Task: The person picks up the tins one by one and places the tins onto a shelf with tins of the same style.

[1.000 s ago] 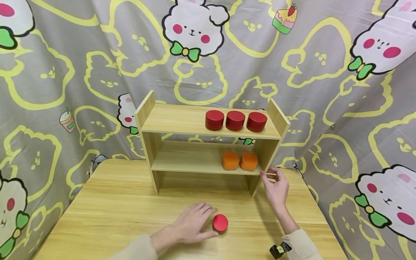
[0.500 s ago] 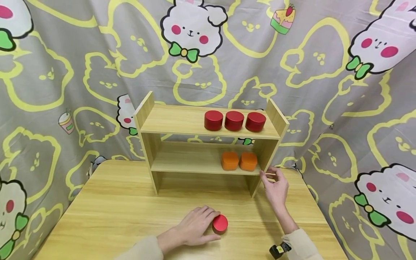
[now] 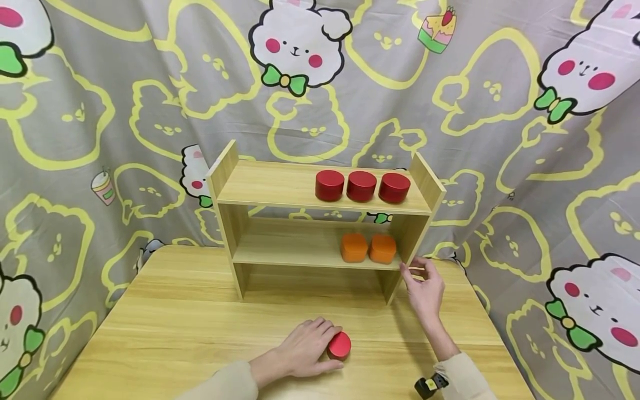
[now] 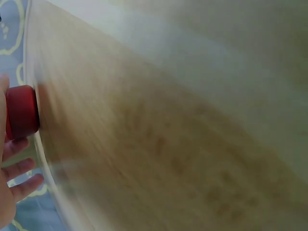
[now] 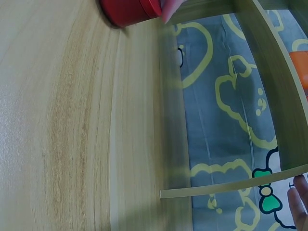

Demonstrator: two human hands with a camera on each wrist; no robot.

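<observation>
A round red tin [image 3: 339, 345] stands on the table near the front. My left hand [image 3: 307, 349] grips it from the left, fingers at its far side and thumb at its near side. In the left wrist view the red tin [image 4: 22, 111] sits between the thumb and the fingers, the others spread below. At the right side panel of a wooden two-tier shelf [image 3: 320, 205], my right hand [image 3: 426, 286] holds the panel's edge, thumb tip on the front edge and bent fingers along the outer face. Only a few right fingers [image 5: 299, 197] show in the right wrist view.
Three red tins [image 3: 361, 186] stand in a row on the upper board's right half. Two orange square-sided containers [image 3: 368, 248] sit on the middle board's right end. The wooden table [image 3: 150, 322] reaches to a patterned grey curtain [image 3: 310, 116] behind and at both sides.
My left hand has moved right, from beside the red tin to around it, and its fingers and thumb have closed in. The right hand and the shelf stay as they were.
</observation>
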